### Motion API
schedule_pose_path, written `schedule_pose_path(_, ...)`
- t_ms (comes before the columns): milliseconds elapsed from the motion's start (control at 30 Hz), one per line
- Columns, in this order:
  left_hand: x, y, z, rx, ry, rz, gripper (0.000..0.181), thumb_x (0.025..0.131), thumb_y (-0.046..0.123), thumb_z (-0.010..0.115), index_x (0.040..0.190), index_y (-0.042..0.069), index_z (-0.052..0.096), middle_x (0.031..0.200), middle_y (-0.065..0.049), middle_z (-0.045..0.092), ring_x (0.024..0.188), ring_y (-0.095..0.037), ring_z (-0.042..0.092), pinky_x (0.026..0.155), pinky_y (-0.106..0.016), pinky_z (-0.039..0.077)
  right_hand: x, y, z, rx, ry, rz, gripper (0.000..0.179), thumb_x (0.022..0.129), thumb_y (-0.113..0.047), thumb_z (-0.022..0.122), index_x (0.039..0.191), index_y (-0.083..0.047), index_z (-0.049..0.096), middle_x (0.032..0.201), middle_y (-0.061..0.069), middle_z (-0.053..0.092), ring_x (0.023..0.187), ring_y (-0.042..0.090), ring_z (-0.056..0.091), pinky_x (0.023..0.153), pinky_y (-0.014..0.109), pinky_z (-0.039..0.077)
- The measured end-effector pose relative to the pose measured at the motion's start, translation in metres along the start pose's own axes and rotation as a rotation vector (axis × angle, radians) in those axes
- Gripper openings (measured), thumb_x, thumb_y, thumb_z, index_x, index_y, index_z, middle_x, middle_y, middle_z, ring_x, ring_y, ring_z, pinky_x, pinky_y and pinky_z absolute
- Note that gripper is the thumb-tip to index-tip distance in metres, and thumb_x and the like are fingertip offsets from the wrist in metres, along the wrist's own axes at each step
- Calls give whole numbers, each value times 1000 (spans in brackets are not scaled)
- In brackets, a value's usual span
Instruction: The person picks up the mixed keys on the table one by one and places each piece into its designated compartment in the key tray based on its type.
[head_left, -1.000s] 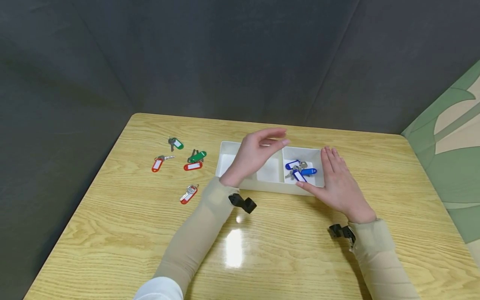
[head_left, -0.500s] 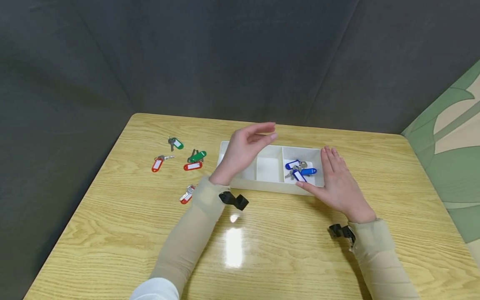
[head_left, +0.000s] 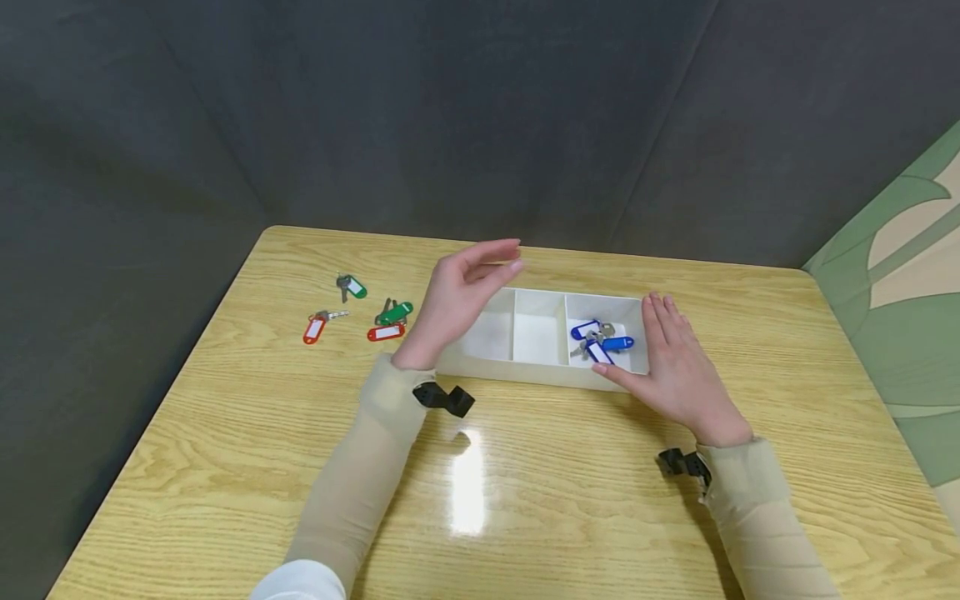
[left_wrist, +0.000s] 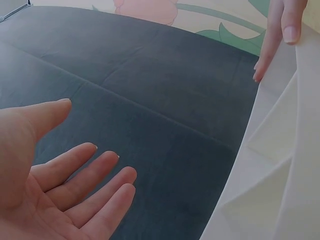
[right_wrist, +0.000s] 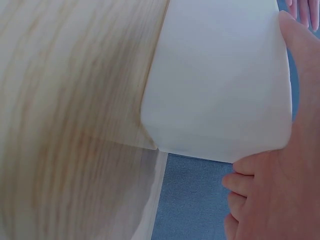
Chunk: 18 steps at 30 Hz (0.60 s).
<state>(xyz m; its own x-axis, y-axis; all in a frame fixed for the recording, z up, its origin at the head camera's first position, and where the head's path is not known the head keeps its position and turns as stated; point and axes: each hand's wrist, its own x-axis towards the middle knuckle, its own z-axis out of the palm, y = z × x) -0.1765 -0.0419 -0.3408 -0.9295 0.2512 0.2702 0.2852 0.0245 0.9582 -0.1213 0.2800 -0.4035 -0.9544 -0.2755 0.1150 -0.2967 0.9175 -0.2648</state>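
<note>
A white tray with compartments (head_left: 517,372) lies on the table. Blue-tagged keys (head_left: 600,344) sit in its rightmost compartment; the middle one holds nothing. My right hand (head_left: 678,375) rests against the tray's right end, fingers straight along the outside and thumb at the front rim. In the right wrist view, that hand (right_wrist: 272,185) touches the white end wall. My left hand (head_left: 457,296) is raised over the tray's left end and hides part of it. Its fingers are loosely bent with nothing between them, as the left wrist view of the hand (left_wrist: 75,195) also shows.
Left of the tray lie a green-tagged key (head_left: 356,287), a red-tagged key (head_left: 315,330), another green tag (head_left: 395,313) with keys, and a red tag (head_left: 386,332) beside it. A dark padded partition (head_left: 480,125) stands behind the wooden table (head_left: 562,500).
My left hand has moved left across the tray, uncovering the middle compartment. Its forearm now hides the red-tagged key that lay nearest the front. The right hand and the tray have stayed put.
</note>
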Motion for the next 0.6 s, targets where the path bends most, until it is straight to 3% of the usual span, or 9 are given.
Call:
schedule_pose_path(267, -3, 0, -11, -8, 36, 5, 37, 98, 22, 73, 132, 9, 69, 124, 0, 70, 109, -14, 67, 97, -31, 51, 0, 1, 0, 0, 16, -14, 115, 89, -67, 63, 159, 8, 11, 164, 29, 11, 153, 40, 4, 122, 50, 4)
schedule_pose_path(600, -8, 4, -27, 38, 19, 10, 36, 99, 20, 71, 133, 9, 67, 126, -3, 69, 112, -14, 66, 98, -31, 51, -1, 1, 0, 7, 16, -14, 116, 89, -67, 64, 159, 7, 9, 164, 29, 11, 153, 41, 4, 122, 51, 4)
